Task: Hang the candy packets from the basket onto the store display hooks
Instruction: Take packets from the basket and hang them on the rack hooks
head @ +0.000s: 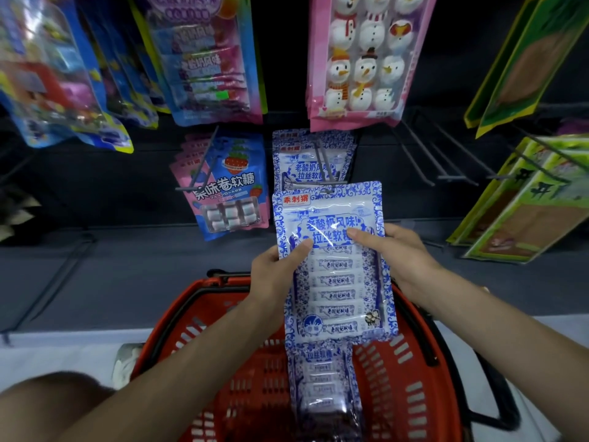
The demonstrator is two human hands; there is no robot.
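Both hands grip one blue-and-white candy packet: left hand pinches its left edge, right hand its right edge. Packet stands long axis upright, hang hole at top, just below the hook tip, where matching packets already hang. Hook lies straight ahead, both hands about equally near. Red basket below holds more of the same packets.

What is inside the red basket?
Inside the red basket lies at least one more blue-and-white packet. The held packet and both arms cover part of it.
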